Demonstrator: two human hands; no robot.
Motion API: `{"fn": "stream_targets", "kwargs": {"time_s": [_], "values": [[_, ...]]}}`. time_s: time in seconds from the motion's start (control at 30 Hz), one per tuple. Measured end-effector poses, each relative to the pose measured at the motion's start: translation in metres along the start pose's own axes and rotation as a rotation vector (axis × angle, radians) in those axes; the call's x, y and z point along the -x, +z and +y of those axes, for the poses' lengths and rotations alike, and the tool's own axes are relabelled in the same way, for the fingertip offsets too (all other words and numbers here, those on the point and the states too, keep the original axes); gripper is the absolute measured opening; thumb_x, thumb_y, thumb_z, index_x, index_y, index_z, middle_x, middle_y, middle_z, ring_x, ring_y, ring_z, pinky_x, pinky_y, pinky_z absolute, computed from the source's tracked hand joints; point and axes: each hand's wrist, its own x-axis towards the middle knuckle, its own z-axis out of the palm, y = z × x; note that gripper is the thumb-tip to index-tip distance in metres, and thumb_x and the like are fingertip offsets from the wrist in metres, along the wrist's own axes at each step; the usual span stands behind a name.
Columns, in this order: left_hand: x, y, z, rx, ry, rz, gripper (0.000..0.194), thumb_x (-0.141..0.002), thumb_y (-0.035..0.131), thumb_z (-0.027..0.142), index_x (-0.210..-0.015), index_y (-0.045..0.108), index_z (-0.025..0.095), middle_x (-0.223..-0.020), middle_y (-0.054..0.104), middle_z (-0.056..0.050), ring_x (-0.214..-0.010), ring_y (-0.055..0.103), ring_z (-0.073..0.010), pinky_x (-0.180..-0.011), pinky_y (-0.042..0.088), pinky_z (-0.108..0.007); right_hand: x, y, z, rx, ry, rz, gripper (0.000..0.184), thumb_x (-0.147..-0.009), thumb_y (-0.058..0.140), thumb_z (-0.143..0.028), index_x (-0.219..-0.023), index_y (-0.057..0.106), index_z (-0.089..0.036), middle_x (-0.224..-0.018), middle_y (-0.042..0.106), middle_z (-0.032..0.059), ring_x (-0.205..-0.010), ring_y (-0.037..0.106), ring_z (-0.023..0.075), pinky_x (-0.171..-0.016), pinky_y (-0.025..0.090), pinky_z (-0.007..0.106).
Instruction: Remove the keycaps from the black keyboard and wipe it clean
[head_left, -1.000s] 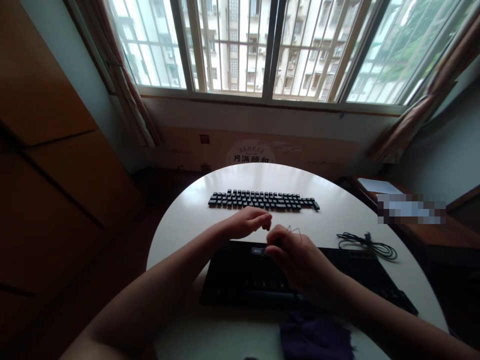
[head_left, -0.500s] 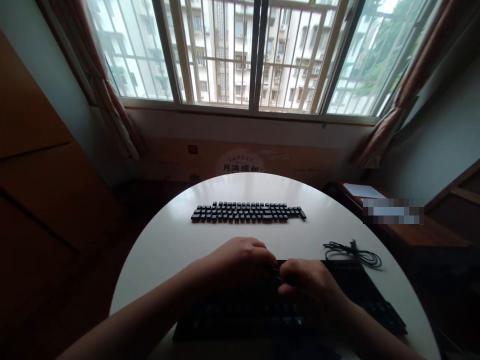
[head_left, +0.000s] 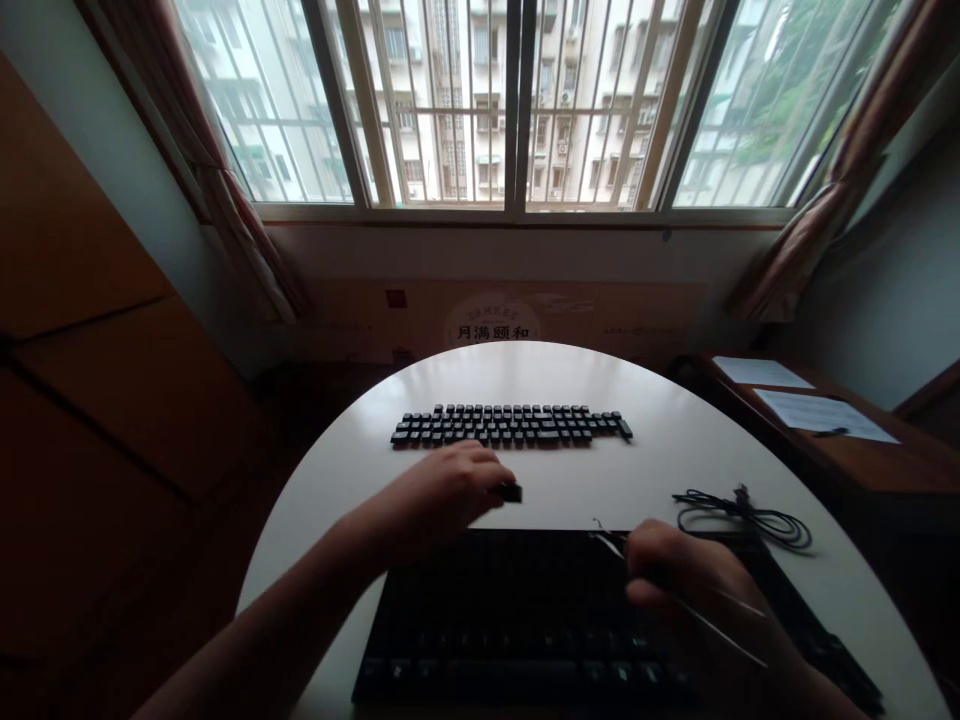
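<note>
My left hand (head_left: 454, 485) is raised over the white table, its fingers closed on a small black keycap (head_left: 512, 492). Below and to its right lies a dark keyboard (head_left: 487, 575); much of its upper part looks bare of caps, while lettered keys show along the near rows. My right hand (head_left: 686, 565) is closed around a wire keycap puller (head_left: 609, 542) above the keyboard's right side. Thin metal wires stick out on both sides of that fist. Several loose black keycaps (head_left: 510, 428) stand in neat rows farther back on the table.
A coiled black cable (head_left: 757, 520) lies on the round white table (head_left: 330, 500) at the right. Beyond the table's right edge, a wooden side table (head_left: 847, 460) bears paper sheets (head_left: 825, 415) and a pen (head_left: 831, 432). A barred window is in front.
My hands have moved apart from the keyboard's upper edge. The left one has gone up and left with a keycap; the right one has shifted right with the puller. The view has turned slightly.
</note>
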Motion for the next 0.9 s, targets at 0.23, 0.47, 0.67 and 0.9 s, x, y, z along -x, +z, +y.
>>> {"fn": "stream_targets", "kwargs": {"time_s": [0.23,0.47,0.67,0.9], "values": [[0.042,-0.031,-0.117,-0.152,-0.688,0.007,0.021,-0.080,0.063,0.030,-0.093,0.077,0.022,-0.091,0.076,-0.003,-0.084,0.069,-0.0215,-0.072,0.049,-0.025,0.003,-0.008,0.004,-0.039,-0.002,0.032,0.015,-0.098,0.051,-0.033,-0.087,0.050,-0.023,-0.065,0.050,-0.0034,-0.050,0.049,0.0114,-0.046,0.040,0.021],[0.051,-0.019,-0.137,-0.093,-0.757,-0.181,0.023,-0.071,0.068,0.029,-0.091,0.079,0.024,-0.089,0.077,-0.002,-0.081,0.068,-0.0201,-0.068,0.047,-0.023,0.002,-0.005,0.001,-0.049,-0.087,0.084,0.016,-0.100,0.047,-0.033,-0.088,0.050,-0.023,-0.063,0.050,-0.0037,-0.048,0.048,0.0113,-0.046,0.039,0.022],[0.048,-0.013,-0.144,-0.120,-0.726,-0.223,0.024,-0.070,0.070,0.030,-0.092,0.080,0.026,-0.090,0.076,-0.002,-0.081,0.067,-0.0199,-0.068,0.046,-0.023,0.004,-0.006,0.001,-0.053,-0.114,0.131,0.018,-0.100,0.047,-0.037,-0.090,0.052,-0.024,-0.063,0.051,-0.0031,-0.048,0.049,0.0118,-0.047,0.041,0.023],[0.049,-0.017,-0.140,-0.133,-0.742,-0.206,0.027,-0.070,0.070,0.033,-0.096,0.079,0.028,-0.099,0.075,-0.001,-0.088,0.066,-0.0203,-0.071,0.046,-0.023,0.003,-0.006,0.000,-0.008,-0.120,0.125,0.015,-0.100,0.047,-0.034,-0.090,0.051,-0.024,-0.061,0.053,-0.0037,-0.046,0.050,0.0112,-0.045,0.040,0.021]]}}
